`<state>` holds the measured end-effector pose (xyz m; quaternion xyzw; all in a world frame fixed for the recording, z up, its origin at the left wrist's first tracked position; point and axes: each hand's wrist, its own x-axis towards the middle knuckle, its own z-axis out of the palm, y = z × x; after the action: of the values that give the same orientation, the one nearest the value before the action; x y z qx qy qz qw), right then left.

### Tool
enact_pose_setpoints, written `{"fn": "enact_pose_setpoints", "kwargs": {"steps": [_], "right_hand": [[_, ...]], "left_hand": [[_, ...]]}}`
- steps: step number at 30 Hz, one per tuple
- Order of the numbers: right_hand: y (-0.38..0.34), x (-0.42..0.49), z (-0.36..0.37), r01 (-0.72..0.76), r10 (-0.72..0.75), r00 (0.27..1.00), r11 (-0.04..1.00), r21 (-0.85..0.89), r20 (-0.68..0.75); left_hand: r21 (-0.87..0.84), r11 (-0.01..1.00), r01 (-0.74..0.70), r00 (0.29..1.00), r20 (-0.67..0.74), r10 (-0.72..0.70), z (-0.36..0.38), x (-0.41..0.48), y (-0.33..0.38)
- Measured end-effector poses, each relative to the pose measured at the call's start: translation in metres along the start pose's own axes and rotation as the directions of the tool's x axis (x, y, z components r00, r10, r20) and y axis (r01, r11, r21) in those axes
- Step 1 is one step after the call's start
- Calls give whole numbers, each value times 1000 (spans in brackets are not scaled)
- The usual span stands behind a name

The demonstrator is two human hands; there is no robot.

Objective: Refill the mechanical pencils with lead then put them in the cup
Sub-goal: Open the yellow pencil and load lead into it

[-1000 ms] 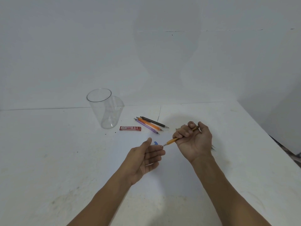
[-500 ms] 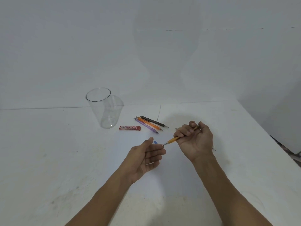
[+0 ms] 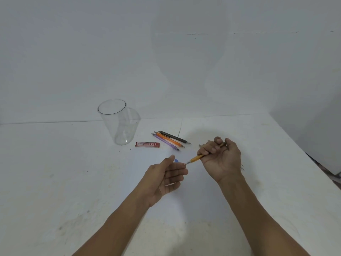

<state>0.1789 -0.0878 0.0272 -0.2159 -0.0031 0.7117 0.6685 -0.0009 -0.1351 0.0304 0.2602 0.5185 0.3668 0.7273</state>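
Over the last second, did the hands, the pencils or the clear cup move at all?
No visible change. The right hand still grips the yellow-orange mechanical pencil, its tip by the fingertips of the open left hand. The clear plastic cup, red lead case and three pencils lie as before.

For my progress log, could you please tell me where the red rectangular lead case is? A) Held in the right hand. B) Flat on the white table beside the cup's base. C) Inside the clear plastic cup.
B: the red rectangular lead case lies flat on the white table, just right of the base of the clear plastic cup.
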Motion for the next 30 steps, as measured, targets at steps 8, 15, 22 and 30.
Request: {"fn": "enact_pose_setpoints", "kwargs": {"steps": [8,15,22,30], "right_hand": [[-2,-1,0,1,-1,1000,1000,2,-26],[-3,1,-1,8,-8,1000,1000,11,-22],[-3,-1,1,5,-5,1000,1000,0,-31],[-2,-5,4,-7,7,999,1000,-13,-43]], "left_hand": [[20,1000,-8,999,34,7,2,-3,1],[-25,1000,10,999,47,-9,2,-3,2],[-22,999,24,998,60,-22,3,-3,2],[119,992,-53,998,44,48,6,-1,2]]}}
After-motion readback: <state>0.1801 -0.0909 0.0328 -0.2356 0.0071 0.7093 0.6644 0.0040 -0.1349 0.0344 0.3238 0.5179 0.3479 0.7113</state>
